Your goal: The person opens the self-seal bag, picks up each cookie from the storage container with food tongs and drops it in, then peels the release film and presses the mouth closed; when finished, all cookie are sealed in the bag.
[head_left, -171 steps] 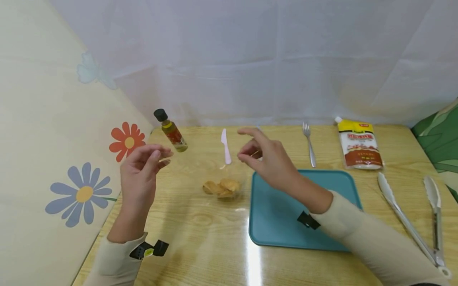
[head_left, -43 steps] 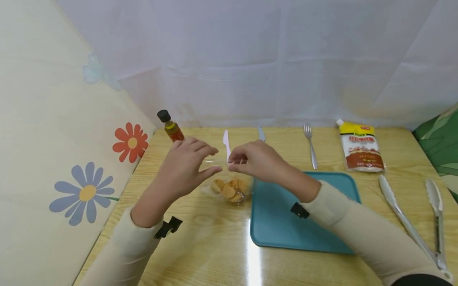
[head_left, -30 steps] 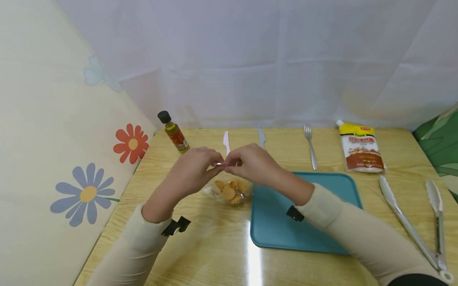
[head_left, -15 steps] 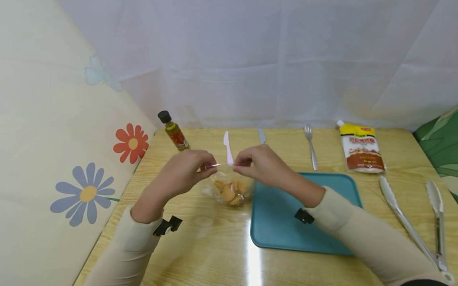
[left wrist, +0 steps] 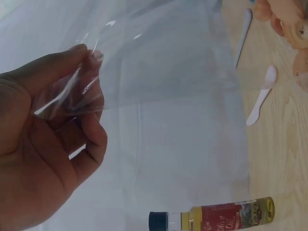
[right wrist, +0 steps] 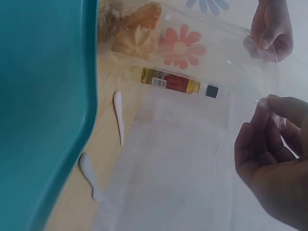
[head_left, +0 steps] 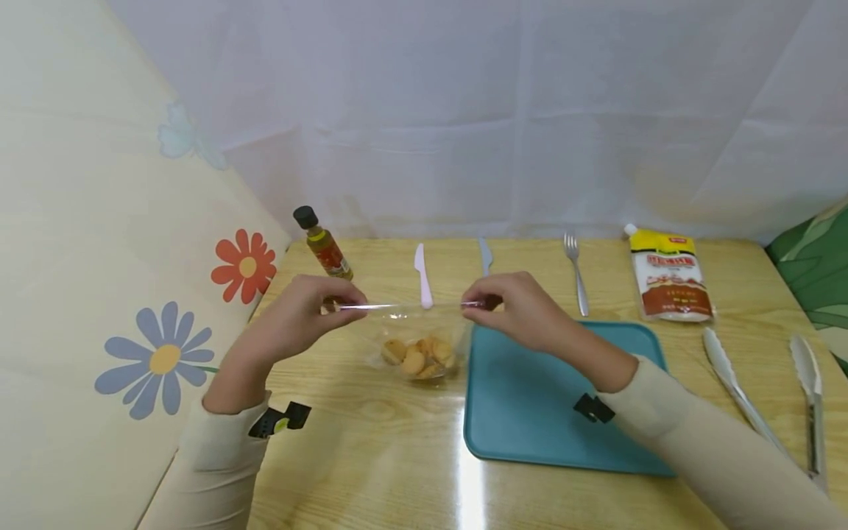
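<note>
A person's two hands stretch the mouth of a clear plastic bag (head_left: 414,331) above a wooden table (head_left: 371,442). The left hand (head_left: 294,316) pinches one top corner of the bag between thumb and fingertips, and the right hand (head_left: 517,309) pinches the opposite corner, so that the bag's upper edge runs as a taut, shiny line between them. The bag hangs from that edge, and its bottom, filled with small round biscuits (head_left: 416,355), rests on the table just left of a teal tray (head_left: 530,427).

From the left wrist, the film (left wrist: 159,62) shows bunched between the left thumb and the curled fingers (left wrist: 91,130); from the right wrist, the right fingers (right wrist: 262,139) close on the film's other corner, with the left hand (right wrist: 272,26) visible across the sheet.

Behind the bag, along the far edge of the table, lie a white plastic knife (head_left: 421,274), a metal knife (head_left: 486,255) and a fork (head_left: 575,271). A small oil bottle (head_left: 322,244) with a black cap stands at the far left corner, near a wall with painted flowers (head_left: 245,266). A sauce pouch (head_left: 668,274) with a yellow top lies to the right of the fork, and metal tongs (head_left: 768,401) lie at the table's right edge, well apart from the hands. Both arms wear beige sleeves (head_left: 218,464).
</note>
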A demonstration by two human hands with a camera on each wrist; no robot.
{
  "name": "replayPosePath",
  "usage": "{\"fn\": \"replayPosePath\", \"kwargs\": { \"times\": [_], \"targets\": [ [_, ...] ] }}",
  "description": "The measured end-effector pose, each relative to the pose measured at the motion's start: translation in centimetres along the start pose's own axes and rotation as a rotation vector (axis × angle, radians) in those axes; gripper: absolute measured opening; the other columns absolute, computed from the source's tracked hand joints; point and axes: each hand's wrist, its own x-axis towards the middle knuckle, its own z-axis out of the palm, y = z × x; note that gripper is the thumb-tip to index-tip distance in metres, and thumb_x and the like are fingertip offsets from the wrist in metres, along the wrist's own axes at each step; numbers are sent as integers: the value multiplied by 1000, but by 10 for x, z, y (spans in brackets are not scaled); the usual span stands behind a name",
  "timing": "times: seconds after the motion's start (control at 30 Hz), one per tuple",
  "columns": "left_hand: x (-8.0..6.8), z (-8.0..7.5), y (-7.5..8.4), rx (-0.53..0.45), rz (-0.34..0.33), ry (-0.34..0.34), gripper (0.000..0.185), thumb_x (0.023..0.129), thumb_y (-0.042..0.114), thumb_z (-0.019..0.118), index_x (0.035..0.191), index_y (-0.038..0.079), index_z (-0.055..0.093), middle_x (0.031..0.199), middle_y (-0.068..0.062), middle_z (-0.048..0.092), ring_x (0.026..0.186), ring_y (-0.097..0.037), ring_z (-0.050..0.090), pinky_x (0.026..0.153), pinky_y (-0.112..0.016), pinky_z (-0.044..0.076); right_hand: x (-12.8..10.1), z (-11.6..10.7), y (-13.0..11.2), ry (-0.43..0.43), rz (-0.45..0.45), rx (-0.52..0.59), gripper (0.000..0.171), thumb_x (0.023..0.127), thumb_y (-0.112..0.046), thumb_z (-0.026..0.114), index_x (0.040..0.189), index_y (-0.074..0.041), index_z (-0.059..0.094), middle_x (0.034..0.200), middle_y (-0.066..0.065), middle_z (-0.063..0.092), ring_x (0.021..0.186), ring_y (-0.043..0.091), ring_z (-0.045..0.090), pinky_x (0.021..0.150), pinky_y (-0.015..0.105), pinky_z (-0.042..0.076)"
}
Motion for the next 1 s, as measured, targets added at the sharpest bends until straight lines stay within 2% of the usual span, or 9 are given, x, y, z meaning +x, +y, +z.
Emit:
{"fn": "replayPosePath", "kwargs": {
  "times": [0.1,0.2,0.33,0.5,0.63,0.83,1.0],
  "targets": [
    [-3,-2,-5,-43,-1,63,10,89,4,80,96,11,80,85,3,74,76,-10,65,69,-28,55,-4,-2,1,24,-23,14,9,97,-12,73,105,-11,78,95,-5,74,87,8,67,80,29,58],
    [-7,-5,-10,-145,-7,93,10,90,1,78,98,7,79,87,0,75,76,-11,68,69,-26,57,-7,-4,0,38,-34,43,12,97,-12,73,108,-10,78,99,-3,75,89,9,68,82,30,58],
    [-13,-8,-15,-306,-2,85,11,94,-2,72,102,3,78,87,-4,74,77,-13,70,74,-23,58,-10,-6,-3,36,-45,86,14,97,-10,73,111,-9,77,101,-1,75,90,10,68,81,31,59],
    [-23,-12,-17,-447,48,75,14,98,-6,64,106,-3,75,90,-4,75,82,-13,71,81,-22,58,-14,-5,-8,20,-40,153,15,98,-10,71,112,-8,77,100,-1,74,90,11,67,81,33,60],
    [-33,-13,-17,-564,110,36,17,100,-10,57,107,-7,72,93,-5,77,85,-17,74,80,-24,59,-21,-3,-15,-21,-10,261,14,99,-9,70,111,-8,76,99,0,73,89,13,69,81,34,60],
    [-51,-14,-11,-699,159,-51,23,101,-16,48,108,-9,69,94,-9,78,81,-21,76,71,-32,62,-32,4,-28,-102,54,453,13,100,-4,66,112,-2,72,99,10,73,90,22,74,79,36,62],
    [-65,-19,-8,-821,251,-145,34,99,-24,41,116,-10,67,95,-11,77,79,-21,74,65,-34,62,-41,10,-37,-180,94,561,12,101,-6,66,110,0,72,97,12,73,87,26,75,76,40,63]
  ]
}}
